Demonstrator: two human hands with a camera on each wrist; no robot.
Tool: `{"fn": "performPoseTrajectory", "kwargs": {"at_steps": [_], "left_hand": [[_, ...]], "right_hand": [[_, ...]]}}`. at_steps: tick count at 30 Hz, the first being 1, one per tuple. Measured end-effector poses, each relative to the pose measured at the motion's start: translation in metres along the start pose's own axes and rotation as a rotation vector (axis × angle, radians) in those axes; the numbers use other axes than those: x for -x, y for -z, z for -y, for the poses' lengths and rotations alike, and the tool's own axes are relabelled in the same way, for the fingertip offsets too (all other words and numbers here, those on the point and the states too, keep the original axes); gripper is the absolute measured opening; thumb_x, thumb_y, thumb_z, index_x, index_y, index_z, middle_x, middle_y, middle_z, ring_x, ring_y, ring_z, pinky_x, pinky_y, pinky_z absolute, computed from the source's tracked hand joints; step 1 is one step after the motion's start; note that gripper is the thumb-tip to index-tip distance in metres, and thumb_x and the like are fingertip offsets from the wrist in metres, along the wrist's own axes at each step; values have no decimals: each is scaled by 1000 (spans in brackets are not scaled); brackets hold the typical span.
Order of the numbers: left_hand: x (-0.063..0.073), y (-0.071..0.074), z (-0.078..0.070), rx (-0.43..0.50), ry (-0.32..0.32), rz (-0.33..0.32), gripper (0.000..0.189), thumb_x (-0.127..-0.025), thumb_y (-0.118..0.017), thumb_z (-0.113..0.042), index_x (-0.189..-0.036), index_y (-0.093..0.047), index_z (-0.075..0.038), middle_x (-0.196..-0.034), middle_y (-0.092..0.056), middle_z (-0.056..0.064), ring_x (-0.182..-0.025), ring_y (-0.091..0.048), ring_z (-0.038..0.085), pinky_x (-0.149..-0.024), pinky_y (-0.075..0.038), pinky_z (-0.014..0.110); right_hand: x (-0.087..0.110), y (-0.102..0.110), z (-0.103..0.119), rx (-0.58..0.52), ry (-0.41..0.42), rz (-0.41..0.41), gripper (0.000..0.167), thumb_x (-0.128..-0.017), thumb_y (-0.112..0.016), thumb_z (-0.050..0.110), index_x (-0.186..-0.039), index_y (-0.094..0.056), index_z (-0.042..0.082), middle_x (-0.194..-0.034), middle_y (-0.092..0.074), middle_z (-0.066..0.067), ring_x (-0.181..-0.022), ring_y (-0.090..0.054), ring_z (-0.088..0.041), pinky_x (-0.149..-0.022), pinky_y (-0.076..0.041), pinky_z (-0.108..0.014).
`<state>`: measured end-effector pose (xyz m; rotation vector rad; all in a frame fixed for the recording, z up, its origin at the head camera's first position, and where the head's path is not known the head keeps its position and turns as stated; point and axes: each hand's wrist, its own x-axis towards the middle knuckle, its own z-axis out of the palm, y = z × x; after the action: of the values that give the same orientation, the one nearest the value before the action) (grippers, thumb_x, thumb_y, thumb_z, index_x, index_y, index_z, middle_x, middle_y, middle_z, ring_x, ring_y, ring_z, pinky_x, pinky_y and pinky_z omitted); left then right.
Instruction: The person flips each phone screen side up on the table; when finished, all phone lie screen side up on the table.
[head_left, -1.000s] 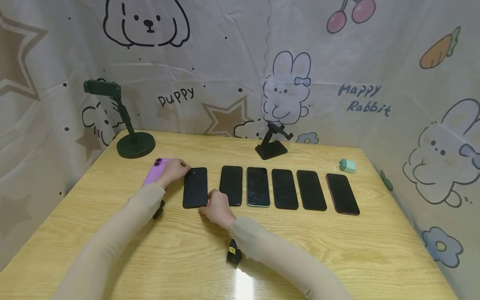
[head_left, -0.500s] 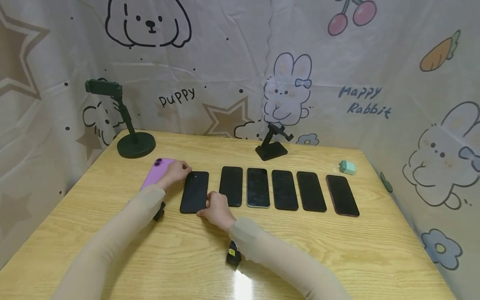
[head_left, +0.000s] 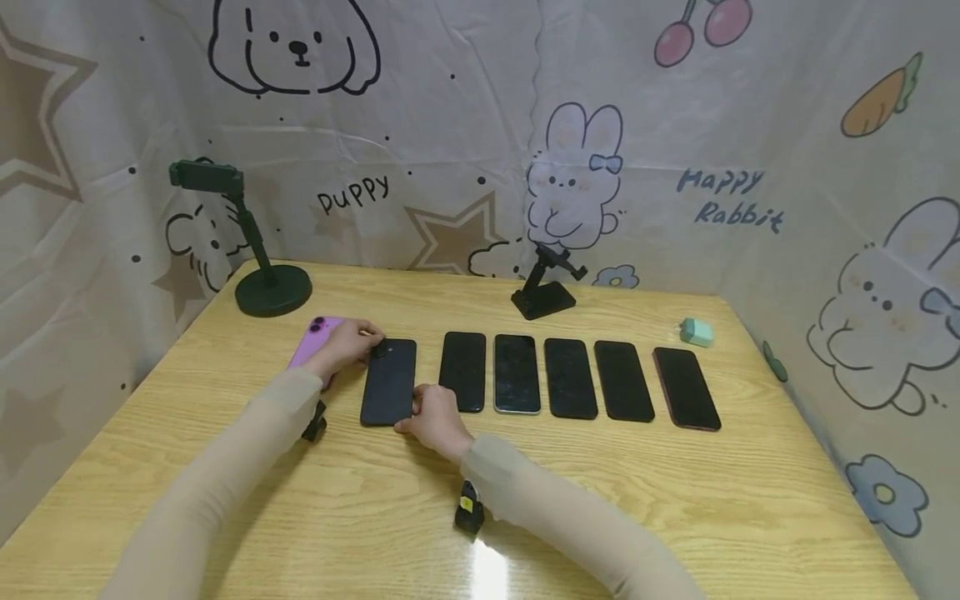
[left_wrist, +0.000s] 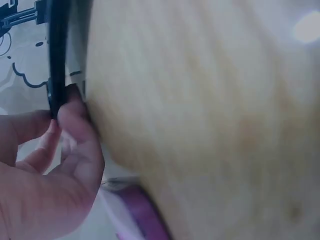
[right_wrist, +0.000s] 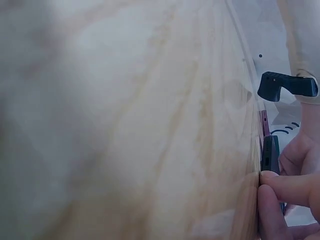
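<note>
A dark phone (head_left: pixel 388 385), camera bump showing at its far end, is at the left end of the black row in the head view. My left hand (head_left: pixel 347 347) pinches its far left corner. At the near right corner, my right hand (head_left: pixel 437 417) grips the phone's edge between thumb and fingers. In the left wrist view, the left hand's thumb and fingers (left_wrist: pixel 75 125) close on the edge of the phone (left_wrist: pixel 58 55). The right wrist view has the phone's end (right_wrist: pixel 270 152) just above the right fingertips. Partly behind the left hand lies a purple phone (head_left: pixel 312 340).
Several black phones (head_left: pixel 516 373) continue the row rightward on the wooden table (head_left: pixel 360 508). Farther back stand a dark green phone stand (head_left: pixel 273 290) and a small black stand (head_left: pixel 543 298). A mint charger plug (head_left: pixel 697 332) sits at the far right. A printed curtain (head_left: pixel 420 125) hangs behind.
The dark phone has shifted slightly toward me, both hands staying at its corners. The other phones and the stands have kept their places.
</note>
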<state>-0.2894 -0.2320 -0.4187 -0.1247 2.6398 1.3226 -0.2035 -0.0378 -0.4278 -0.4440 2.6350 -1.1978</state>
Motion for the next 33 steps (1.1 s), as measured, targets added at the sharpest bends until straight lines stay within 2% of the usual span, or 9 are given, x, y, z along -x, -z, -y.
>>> {"fn": "performPoseTrajectory", "kwargs": {"at_steps": [3,6,9,11,18,24,27,29,33], "left_hand": [[-1,-2,1,10,-6,-12,33,-100,-49,-18,-122,-59,5,-94,-61,12,-61,-52,8,-54,-48,22],[-2,-4,-1,8,-16,-45,33,-100,-51,-19,-121,-61,5,-93,-62,11,-58,-49,7,-52,-44,21],[-1,-5,-6,-1,-27,-67,34,-98,-53,-20,-120,-63,5,-98,-65,14,-61,-49,6,-54,-43,18],[-1,-5,-9,-14,-40,-73,35,-98,-53,-20,-119,-63,5,-101,-66,16,-64,-51,5,-57,-44,16],[-5,-5,-13,-39,-65,-58,36,-97,-52,-19,-118,-64,7,-78,-63,6,-50,-47,3,-49,-43,16],[-6,-7,-11,72,-62,-10,35,-97,-50,-18,-117,-64,8,-74,-59,0,-51,-46,3,-49,-41,17],[-7,-7,-9,218,-37,53,37,-99,-48,-19,-123,-60,7,-78,-60,-3,-53,-48,2,-50,-42,16],[-8,-8,-7,339,-13,115,40,-101,-47,-21,-128,-55,7,-81,-60,-5,-58,-50,1,-53,-43,14],[-9,-7,-10,462,-6,238,45,-102,-46,-23,-138,-45,4,-87,-61,-7,-68,-54,2,-60,-46,13]], "right_hand": [[1,0,0,-4,-8,12,39,-77,-81,15,-107,-63,-5,-58,-44,4,-52,-39,-9,-57,-35,-19],[2,1,1,-26,-8,28,28,-78,-81,19,-87,-62,0,-55,-42,4,-46,-39,-9,-50,-32,-19],[4,1,2,-34,1,18,39,-75,-83,27,-68,-50,8,-52,-38,5,-44,-38,-8,-45,-28,-20],[4,0,3,-34,0,6,45,-73,-84,33,-63,-45,12,-49,-36,5,-43,-35,-8,-43,-25,-20],[5,0,2,-40,-2,2,40,-71,-84,40,-72,-61,8,-41,-44,6,-35,-34,-7,-37,-22,-20],[5,1,-1,-45,13,-11,40,-72,-84,38,-69,-57,8,-44,-40,6,-36,-35,-7,-38,-22,-20],[6,2,-1,-57,38,-3,36,-73,-84,36,-76,-63,6,-45,-48,4,-37,-44,-7,-37,-29,-20],[6,2,0,-45,48,-1,42,-74,-83,35,-93,-68,0,-48,-55,2,-38,-50,-7,-43,-39,-21],[6,3,4,13,49,-2,66,-78,-79,31,-126,-58,-8,-65,-69,-6,-52,-62,-9,-72,-55,-25]]}}
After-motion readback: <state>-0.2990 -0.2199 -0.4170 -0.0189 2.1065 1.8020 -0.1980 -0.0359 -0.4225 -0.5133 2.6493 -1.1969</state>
